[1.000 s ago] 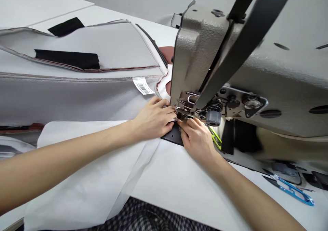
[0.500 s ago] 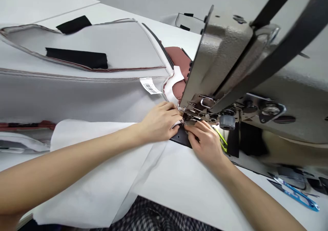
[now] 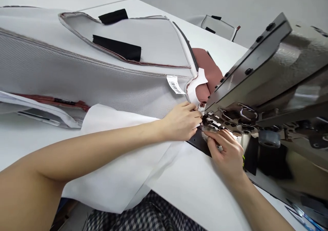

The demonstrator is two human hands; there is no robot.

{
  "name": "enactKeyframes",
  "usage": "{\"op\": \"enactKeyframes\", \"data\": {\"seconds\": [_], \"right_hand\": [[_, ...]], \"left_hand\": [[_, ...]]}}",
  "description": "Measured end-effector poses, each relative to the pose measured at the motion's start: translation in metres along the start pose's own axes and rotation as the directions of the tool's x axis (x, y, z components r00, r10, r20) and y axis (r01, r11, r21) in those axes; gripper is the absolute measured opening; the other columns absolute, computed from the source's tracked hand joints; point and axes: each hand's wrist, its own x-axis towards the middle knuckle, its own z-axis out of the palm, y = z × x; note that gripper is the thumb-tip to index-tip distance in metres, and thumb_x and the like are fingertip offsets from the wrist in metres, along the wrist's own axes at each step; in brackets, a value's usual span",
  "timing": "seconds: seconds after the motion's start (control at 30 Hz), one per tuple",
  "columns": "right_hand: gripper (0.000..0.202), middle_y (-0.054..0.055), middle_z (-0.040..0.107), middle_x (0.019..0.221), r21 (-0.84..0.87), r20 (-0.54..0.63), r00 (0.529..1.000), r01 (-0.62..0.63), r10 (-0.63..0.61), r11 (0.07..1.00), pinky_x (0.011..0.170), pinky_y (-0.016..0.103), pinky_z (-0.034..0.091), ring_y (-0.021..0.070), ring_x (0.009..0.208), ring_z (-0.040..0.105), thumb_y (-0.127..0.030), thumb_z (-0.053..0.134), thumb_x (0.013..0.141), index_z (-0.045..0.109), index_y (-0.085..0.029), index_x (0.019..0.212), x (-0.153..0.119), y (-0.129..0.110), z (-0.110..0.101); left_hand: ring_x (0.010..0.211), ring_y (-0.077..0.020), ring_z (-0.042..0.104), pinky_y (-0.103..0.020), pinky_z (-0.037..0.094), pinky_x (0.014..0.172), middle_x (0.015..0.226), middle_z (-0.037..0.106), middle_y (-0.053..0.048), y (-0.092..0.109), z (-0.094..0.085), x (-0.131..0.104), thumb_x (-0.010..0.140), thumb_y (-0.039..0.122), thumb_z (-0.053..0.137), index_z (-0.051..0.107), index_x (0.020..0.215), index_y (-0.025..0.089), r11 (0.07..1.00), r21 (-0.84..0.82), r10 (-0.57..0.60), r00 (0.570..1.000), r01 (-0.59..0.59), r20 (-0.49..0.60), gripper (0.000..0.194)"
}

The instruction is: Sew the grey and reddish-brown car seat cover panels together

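Observation:
A large grey fabric cover (image 3: 123,91) lies to the left of the sewing machine (image 3: 246,97), its seams and a barcode label (image 3: 175,84) showing. My left hand (image 3: 181,121) is closed on the cover's edge right beside the presser foot (image 3: 211,121); the fingertips are partly hidden. My right hand (image 3: 227,150) is on the other side of the foot, fingers curled, with thumb and forefinger close together at the dark machine plate (image 3: 198,142). What they pinch, if anything, is too small to tell. Thin white cloth (image 3: 115,176) hangs from the cover under my left forearm.
Reddish-brown fabric (image 3: 205,62) and a white curved strip (image 3: 198,85) lie behind the needle area. Black patches (image 3: 118,48) sit on the cover. Blue thread snips (image 3: 304,217) rest at the lower right. Another grey piece (image 3: 219,26) lies at the back of the white table (image 3: 184,183).
The view has swung left, so the machine, cover and hands appear farther right. My right hand's fingers look slightly drawn back from the foot. My left hand stays on the cover's edge.

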Motion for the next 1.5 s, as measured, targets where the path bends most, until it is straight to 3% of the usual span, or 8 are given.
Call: {"op": "enactKeyframes", "data": {"seconds": [0.23, 0.33, 0.4, 0.5, 0.67, 1.0, 1.27, 1.5], "right_hand": [[0.024, 0.002, 0.066, 0.074, 0.022, 0.009, 1.000, -0.006, 0.005, 1.000, 0.074, 0.034, 0.052, 0.0169, 0.071, 0.061, -0.011, 0.051, 0.092, 0.071, -0.023, 0.091, -0.002, -0.001, -0.003], [0.023, 0.001, 0.063, 0.072, 0.027, 0.009, 1.000, -0.010, 0.010, 1.000, 0.068, 0.031, 0.051, 0.0150, 0.066, 0.059, -0.012, 0.051, 0.092, 0.071, -0.022, 0.091, -0.003, -0.002, -0.005], [0.024, 0.000, 0.063, 0.071, 0.041, 0.024, 1.000, 0.001, -0.002, 0.999, 0.069, 0.030, 0.051, 0.0140, 0.064, 0.058, -0.012, 0.050, 0.093, 0.072, -0.022, 0.094, -0.005, -0.001, -0.004], [0.023, 0.002, 0.067, 0.080, 0.026, 0.039, 0.999, 0.018, -0.019, 1.000, 0.075, 0.032, 0.052, 0.0163, 0.074, 0.063, -0.014, 0.051, 0.094, 0.072, -0.021, 0.099, -0.007, 0.002, 0.000], [0.020, 0.003, 0.072, 0.098, -0.042, 0.025, 0.990, 0.140, -0.139, 0.989, 0.082, 0.033, 0.053, 0.0199, 0.092, 0.067, -0.023, 0.054, 0.094, 0.070, -0.024, 0.106, -0.009, 0.013, 0.010], [0.017, 0.003, 0.071, 0.098, -0.063, 0.066, 0.965, 0.259, -0.254, 0.964, 0.091, 0.037, 0.050, 0.0218, 0.092, 0.067, -0.025, 0.052, 0.095, 0.069, -0.027, 0.098, -0.012, 0.020, 0.012], [0.014, 0.002, 0.067, 0.085, -0.071, 0.047, 0.953, 0.302, -0.299, 0.951, 0.081, 0.035, 0.052, 0.0199, 0.079, 0.064, -0.020, 0.055, 0.093, 0.066, -0.026, 0.101, -0.006, 0.014, 0.009], [0.048, 0.007, 0.065, 0.098, 0.003, -0.200, 0.932, 0.308, -0.301, 0.952, 0.080, 0.038, 0.051, 0.0216, 0.084, 0.063, -0.008, 0.063, 0.086, 0.059, -0.026, 0.130, -0.004, -0.016, -0.004]], "left_hand": [[0.086, -0.0209, 0.064, -0.034, 0.044, 0.070, 0.107, 0.068, -0.010, -0.008, -0.006, 0.002, 0.091, 0.021, 0.052, 0.066, 0.106, 0.013, 0.995, 0.092, -0.031, 0.999, 0.030, 0.013, 0.021], [0.076, -0.0179, 0.064, -0.030, 0.041, 0.063, 0.101, 0.069, -0.010, -0.033, -0.026, -0.008, 0.096, 0.024, 0.046, 0.067, 0.097, 0.012, 0.980, 0.050, -0.196, 0.980, 0.194, 0.038, 0.024], [0.073, -0.0165, 0.062, -0.027, 0.040, 0.064, 0.087, 0.070, -0.006, -0.056, -0.050, -0.023, 0.097, 0.031, 0.047, 0.069, 0.093, 0.014, 0.913, -0.116, -0.387, 0.920, 0.392, 0.069, 0.028], [0.068, -0.0131, 0.057, -0.022, 0.042, 0.063, 0.074, 0.066, -0.001, -0.082, -0.095, -0.057, 0.090, 0.043, 0.057, 0.069, 0.086, 0.015, 0.636, -0.458, -0.634, 0.759, 0.621, 0.149, 0.031], [0.063, -0.0110, 0.056, -0.019, 0.045, 0.056, 0.074, 0.066, -0.003, -0.080, -0.150, -0.110, 0.081, 0.049, 0.070, 0.069, 0.088, 0.014, 0.175, -0.668, -0.713, 0.561, 0.724, 0.421, 0.036], [0.063, -0.0110, 0.057, -0.017, 0.046, 0.053, 0.076, 0.067, -0.003, -0.061, -0.176, -0.128, 0.085, 0.045, 0.068, 0.073, 0.087, 0.018, 0.032, -0.668, -0.525, 0.581, 0.743, 0.621, 0.028], [0.063, -0.0111, 0.054, -0.017, 0.044, 0.055, 0.077, 0.065, -0.004, -0.056, -0.184, -0.131, 0.084, 0.046, 0.068, 0.070, 0.088, 0.014, 0.015, -0.588, -0.559, 0.494, 0.809, 0.665, 0.032], [0.059, -0.0096, 0.049, -0.018, 0.040, 0.052, 0.075, 0.061, -0.002, -0.054, -0.191, -0.145, 0.085, 0.053, 0.065, 0.067, 0.091, 0.014, 0.083, -0.561, -0.475, 0.528, 0.823, 0.704, 0.040]]}}
